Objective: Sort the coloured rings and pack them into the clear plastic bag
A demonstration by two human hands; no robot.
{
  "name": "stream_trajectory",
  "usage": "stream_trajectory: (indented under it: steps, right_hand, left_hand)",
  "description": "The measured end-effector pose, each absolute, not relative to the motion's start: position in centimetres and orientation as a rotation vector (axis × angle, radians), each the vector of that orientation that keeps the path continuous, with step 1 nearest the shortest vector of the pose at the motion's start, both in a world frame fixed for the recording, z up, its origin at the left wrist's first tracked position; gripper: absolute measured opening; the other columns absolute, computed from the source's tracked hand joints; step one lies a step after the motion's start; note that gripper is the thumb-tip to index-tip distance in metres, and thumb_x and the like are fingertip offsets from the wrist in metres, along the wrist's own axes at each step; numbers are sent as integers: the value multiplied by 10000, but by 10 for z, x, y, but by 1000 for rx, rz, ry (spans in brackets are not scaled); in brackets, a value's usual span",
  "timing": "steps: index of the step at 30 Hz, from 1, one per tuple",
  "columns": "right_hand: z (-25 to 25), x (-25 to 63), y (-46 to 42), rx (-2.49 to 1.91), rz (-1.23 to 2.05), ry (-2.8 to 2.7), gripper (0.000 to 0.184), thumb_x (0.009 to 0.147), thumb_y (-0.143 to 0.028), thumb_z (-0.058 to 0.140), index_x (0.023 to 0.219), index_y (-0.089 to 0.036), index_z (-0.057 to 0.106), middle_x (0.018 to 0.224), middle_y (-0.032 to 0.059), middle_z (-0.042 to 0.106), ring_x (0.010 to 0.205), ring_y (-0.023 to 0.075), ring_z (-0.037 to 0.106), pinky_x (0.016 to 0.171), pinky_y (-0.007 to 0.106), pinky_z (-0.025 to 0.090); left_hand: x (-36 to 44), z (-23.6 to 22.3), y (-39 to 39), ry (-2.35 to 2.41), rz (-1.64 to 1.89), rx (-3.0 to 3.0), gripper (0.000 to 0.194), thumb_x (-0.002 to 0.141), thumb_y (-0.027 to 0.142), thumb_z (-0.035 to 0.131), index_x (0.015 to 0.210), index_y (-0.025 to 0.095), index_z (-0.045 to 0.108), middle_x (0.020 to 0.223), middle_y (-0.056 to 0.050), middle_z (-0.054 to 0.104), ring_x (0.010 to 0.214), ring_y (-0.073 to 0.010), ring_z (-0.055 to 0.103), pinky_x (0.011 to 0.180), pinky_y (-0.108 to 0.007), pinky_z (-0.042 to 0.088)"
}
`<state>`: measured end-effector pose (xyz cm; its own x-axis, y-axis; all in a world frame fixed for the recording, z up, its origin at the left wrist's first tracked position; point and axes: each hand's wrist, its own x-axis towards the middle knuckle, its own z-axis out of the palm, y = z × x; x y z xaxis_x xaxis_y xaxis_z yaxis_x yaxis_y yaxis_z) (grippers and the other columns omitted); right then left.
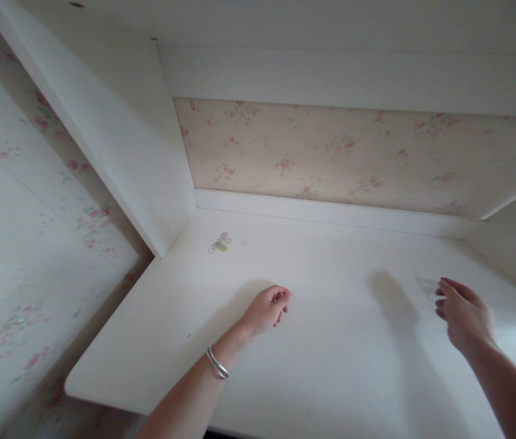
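Note:
My left hand (268,310) hovers over the middle of the white desk, its fingers curled in and thumb near the index finger. Whether anything small sits inside it I cannot make out. Farther right, my right hand (466,311) pinches a thin, clear plastic piece (426,285), probably a small bag, whose pointed corner sticks out to the left of the fingertips. Beyond my left hand, toward the back left, lies a small cluster of thin rings (219,242), grey, pinkish and yellow, looking like little hair ties or bands. One single ring (244,242) rests apart from them.
The white desktop (322,360) has a rounded front left corner. A tiny dark sliver (189,336) lies left of my left forearm. An upright side panel (116,122) bounds the left, a low back ledge (331,212) the rear, and a shelf (331,24) hangs overhead.

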<state>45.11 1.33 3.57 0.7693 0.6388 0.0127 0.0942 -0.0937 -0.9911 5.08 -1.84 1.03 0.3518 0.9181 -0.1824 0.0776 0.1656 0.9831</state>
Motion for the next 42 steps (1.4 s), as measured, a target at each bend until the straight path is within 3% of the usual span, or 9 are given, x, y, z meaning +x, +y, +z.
stream_trajectory:
  steps: [4,10,12,14,16,19,30,42]
  right_hand:
    - [43,358,-2,-1489,842,-800,390,645,-441,709,957,-212,652,639,3,511,472,66,407,404,211,262]
    - [36,227,-26,-1298,1280,-1025,380,765,-531,584,886,-172,621,508,-67,372,412,52,258,385,192,148]
    - [27,193,-29,-1238,1319,-1068,392,786,-560,535,764,-175,607,475,-63,376,409,68,288,389,202,199]
    - [17,171,-32,-1236,1232,-1141,423,778,-583,526,689,-178,608,526,-20,493,488,110,430,461,229,338]
    - [9,163,-35,-1240,1153,-1285,393,801,-550,525,760,-181,653,671,25,612,657,161,540,604,262,418]
    - [2,169,-36,-1241,1132,-1398,376,846,-505,492,879,-182,681,788,47,658,777,188,569,703,279,428]
    - [-1,181,-34,-1254,1166,-1436,403,873,-486,461,954,-159,681,868,66,669,818,183,577,739,269,423]
    - [2,182,-34,-1264,1189,-1452,380,880,-468,460,936,-158,672,840,55,658,802,177,565,735,268,417]
  left_hand:
    - [52,11,-19,1064,769,1293,389,833,502,447,912,148,588,713,-1,529,490,-65,426,414,-178,333]
    - [54,10,-20,1109,759,1370,336,842,446,440,884,154,601,700,0,547,486,-76,444,424,-189,338]
    - [53,10,-20,1138,756,1413,296,850,386,426,854,151,607,658,1,549,482,-89,452,435,-202,343]
    - [52,10,-20,1191,798,1484,243,842,289,418,825,153,619,669,-17,584,550,-118,505,496,-220,379]
    - [51,11,-20,1212,857,1562,234,817,197,405,830,166,637,753,-41,636,683,-153,560,593,-242,417]
    - [52,13,-21,1183,851,1639,275,793,142,395,867,185,656,814,-45,666,784,-179,581,674,-265,435]
    - [55,15,-22,1240,764,1722,256,798,132,394,848,168,642,751,-33,667,815,-178,605,756,-285,449]
    - [56,13,-23,1263,750,1776,253,821,164,384,837,172,636,793,-38,680,800,-174,610,733,-279,450]
